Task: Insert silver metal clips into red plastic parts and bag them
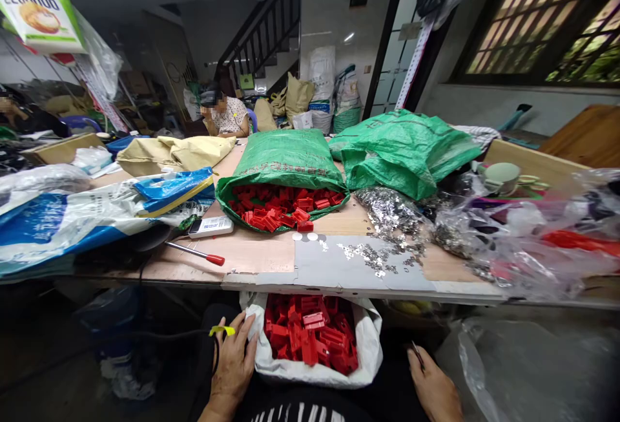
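Observation:
Between my hands, a white woven sack (371,370) stands with its rim rolled back, full of red plastic parts (310,338). My left hand (232,360) lies against the sack's left side, its fingers stretched out. Yellow tape (222,330) shows at that hand, beside a dark cord. To the right of the sack, my right hand (434,383) is closed on a thin, dark, pointed tool (417,355), whose exact kind I cannot make out. On the table ahead, a green woven sack (290,150) lies open towards me, with more red parts spilling at its mouth.
Small metal pieces (380,257) lie scattered on a grey sheet (314,273) near the table edge. A red-handled rod (196,254) and a white device (212,226) are to the left. Plastic bags (533,241) crowd the right. Another person (227,115) sits across the table.

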Action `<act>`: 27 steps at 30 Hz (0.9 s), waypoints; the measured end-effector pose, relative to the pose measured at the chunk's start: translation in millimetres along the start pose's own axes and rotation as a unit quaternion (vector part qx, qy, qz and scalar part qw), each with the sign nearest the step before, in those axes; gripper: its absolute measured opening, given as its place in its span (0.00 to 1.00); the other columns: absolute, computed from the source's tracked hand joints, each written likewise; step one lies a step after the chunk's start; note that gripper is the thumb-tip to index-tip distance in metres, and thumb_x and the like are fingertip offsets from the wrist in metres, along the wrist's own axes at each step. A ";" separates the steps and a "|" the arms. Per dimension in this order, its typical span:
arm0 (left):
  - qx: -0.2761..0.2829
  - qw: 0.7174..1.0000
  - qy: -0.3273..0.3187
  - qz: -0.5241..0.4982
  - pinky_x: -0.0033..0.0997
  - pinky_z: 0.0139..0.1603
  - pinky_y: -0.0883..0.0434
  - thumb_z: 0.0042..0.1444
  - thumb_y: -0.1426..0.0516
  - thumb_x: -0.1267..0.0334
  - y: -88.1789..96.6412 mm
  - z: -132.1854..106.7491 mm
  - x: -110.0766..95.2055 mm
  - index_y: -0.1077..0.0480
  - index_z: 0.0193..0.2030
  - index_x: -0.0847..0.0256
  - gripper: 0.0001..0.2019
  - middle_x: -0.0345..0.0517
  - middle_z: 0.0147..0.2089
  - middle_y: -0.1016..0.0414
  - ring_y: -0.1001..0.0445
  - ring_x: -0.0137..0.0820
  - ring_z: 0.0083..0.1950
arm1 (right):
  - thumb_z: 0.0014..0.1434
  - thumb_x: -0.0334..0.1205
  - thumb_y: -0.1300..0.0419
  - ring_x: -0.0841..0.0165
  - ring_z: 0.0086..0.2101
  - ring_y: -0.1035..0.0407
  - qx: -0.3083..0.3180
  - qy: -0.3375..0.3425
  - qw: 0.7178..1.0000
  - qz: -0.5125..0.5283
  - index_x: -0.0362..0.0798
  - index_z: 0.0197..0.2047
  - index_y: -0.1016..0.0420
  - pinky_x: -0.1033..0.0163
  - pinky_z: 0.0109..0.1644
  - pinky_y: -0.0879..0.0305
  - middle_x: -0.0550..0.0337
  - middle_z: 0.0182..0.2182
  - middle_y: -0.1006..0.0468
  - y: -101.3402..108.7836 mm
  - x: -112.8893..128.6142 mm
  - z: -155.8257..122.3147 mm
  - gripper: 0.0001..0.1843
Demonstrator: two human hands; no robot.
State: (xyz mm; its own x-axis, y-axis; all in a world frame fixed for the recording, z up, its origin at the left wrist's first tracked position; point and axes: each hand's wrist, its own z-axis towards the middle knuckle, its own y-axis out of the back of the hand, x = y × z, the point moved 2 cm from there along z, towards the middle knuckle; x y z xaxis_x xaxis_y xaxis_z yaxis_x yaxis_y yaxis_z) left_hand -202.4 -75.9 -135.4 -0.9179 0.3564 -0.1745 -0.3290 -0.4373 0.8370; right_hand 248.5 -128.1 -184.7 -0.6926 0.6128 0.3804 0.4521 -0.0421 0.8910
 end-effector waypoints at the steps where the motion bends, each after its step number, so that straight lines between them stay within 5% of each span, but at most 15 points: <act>1: 0.001 1.000 0.001 0.000 0.49 0.66 0.48 0.62 0.48 0.61 -0.2 -0.3 0.1 0.34 0.58 0.57 0.17 0.50 0.56 0.27 0.30 0.38 0.57 | 0.61 0.56 0.62 0.55 0.41 0.25 0.001 0.000 1.000 0.000 0.51 0.55 0.30 0.59 0.41 0.32 0.52 0.41 0.19 0.3 0.3 -0.2 0.31; 14: 0.009 1.000 0.003 0.003 0.49 0.67 0.48 0.62 0.49 0.60 0.2 0.2 -1.2 0.32 0.57 0.57 0.18 0.51 0.56 0.27 0.30 0.39 0.57 | 0.59 0.56 0.58 0.57 0.37 0.24 -0.038 0.014 0.998 0.041 0.53 0.49 0.25 0.59 0.39 0.31 0.54 0.35 0.18 5.9 1.1 -5.7 0.28; 27: -0.007 1.000 -0.009 -0.014 0.48 0.67 0.49 0.63 0.49 0.62 1.9 4.0 -5.5 0.33 0.57 0.58 0.17 0.49 0.55 0.26 0.29 0.39 0.56 | 0.59 0.58 0.58 0.55 0.43 0.25 -0.043 0.043 0.997 0.057 0.54 0.48 0.25 0.59 0.43 0.31 0.56 0.46 0.20 15.4 10.7 -15.8 0.28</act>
State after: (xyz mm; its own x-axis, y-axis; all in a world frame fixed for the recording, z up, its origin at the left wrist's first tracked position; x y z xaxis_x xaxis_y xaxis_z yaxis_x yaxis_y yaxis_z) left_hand -197.1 -75.4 -130.8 -0.9037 0.3843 -0.1889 -0.3588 -0.4388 0.8239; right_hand 239.1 -134.7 -163.0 -0.6870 0.5309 0.4962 0.4828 -0.1769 0.8577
